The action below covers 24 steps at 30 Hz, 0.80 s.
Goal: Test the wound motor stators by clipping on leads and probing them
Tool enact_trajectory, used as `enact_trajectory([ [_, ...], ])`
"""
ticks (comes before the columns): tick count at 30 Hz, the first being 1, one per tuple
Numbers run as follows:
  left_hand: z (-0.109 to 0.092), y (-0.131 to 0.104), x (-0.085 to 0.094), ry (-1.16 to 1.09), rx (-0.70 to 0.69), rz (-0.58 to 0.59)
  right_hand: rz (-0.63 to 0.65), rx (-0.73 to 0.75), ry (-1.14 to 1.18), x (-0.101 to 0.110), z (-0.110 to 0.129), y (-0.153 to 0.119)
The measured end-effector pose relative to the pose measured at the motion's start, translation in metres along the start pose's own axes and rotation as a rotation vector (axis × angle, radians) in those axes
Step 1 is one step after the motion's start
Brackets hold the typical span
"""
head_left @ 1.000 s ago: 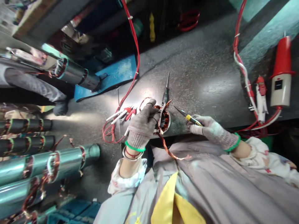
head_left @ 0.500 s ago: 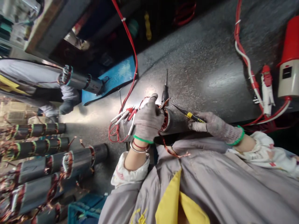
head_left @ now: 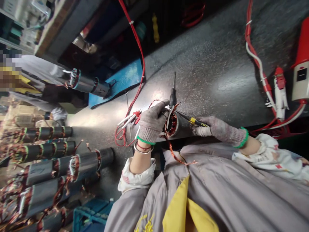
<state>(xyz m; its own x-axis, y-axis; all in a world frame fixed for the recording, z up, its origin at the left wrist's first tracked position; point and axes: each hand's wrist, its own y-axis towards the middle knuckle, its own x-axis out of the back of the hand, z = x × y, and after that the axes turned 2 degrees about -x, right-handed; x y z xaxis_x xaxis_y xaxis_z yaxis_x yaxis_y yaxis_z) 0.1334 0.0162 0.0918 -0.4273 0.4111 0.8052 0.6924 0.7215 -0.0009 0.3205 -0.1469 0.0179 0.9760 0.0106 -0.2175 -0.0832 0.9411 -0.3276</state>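
Note:
A motor stator [head_left: 177, 125] lies at the bench's near edge, its open end with copper windings facing left. My left hand [head_left: 152, 124], in a knitted glove with a green cuff, is at this end, fingers curled together. What they pinch is hidden. A pale strip [head_left: 170, 118] stands across the stator's mouth beside the fingers. My right hand [head_left: 214, 129], gloved too, grips long-nose pliers [head_left: 192, 120] with yellow-and-black handles; their tips are by the wires at the stator's upper rim. Copper leads [head_left: 175, 156] hang from the stator towards my lap.
A black-handled screwdriver [head_left: 173, 93] lies just beyond the stator. Red cables [head_left: 142, 61] with white-and-red clips [head_left: 131, 118] are to the left. Another person with a stator [head_left: 84, 84] is beside a blue board [head_left: 120, 82]. Several stators [head_left: 43, 196] stand at left. A red-and-white device [head_left: 300, 77] is at right.
The pliers' tips have come left to the stator's wires. My left hand has shifted a little, baring more of the stator's end and the pale strip. The other person's hand has moved away from the blue board.

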Motion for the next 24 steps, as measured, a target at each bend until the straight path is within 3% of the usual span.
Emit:
enact_trajectory([
  [4, 0.003, -0.011, -0.019, 0.171, -0.081, -0.235, -0.122, 0.078, -0.266, -0.001, 0.0, -0.007],
  [7, 0.009, -0.026, -0.029, 0.173, -0.066, -0.321, -0.259, 0.168, -0.486, 0.002, 0.001, -0.016],
  [11, 0.014, -0.035, -0.033, 0.095, -0.032, -0.307, -0.091, 0.01, -0.362, 0.02, 0.006, -0.025],
  [13, 0.015, -0.035, -0.032, 0.042, -0.005, -0.289, -0.245, -0.062, -0.432, 0.034, 0.008, -0.025],
  [16, 0.016, -0.032, -0.03, -0.116, 0.042, -0.274, -0.637, -0.046, -0.782, 0.053, 0.011, -0.02],
  [19, 0.018, -0.031, -0.026, -0.283, 0.046, -0.354, -0.774, -0.015, -1.127, 0.055, 0.02, -0.008],
  [22, 0.018, -0.04, -0.02, -0.283, -0.011, -0.377, -0.737, 0.215, -1.257, 0.035, 0.04, 0.006],
  [24, 0.018, -0.053, -0.018, -0.192, -0.111, -0.329, -0.544, 0.476, -1.247, 0.016, 0.055, 0.019],
])
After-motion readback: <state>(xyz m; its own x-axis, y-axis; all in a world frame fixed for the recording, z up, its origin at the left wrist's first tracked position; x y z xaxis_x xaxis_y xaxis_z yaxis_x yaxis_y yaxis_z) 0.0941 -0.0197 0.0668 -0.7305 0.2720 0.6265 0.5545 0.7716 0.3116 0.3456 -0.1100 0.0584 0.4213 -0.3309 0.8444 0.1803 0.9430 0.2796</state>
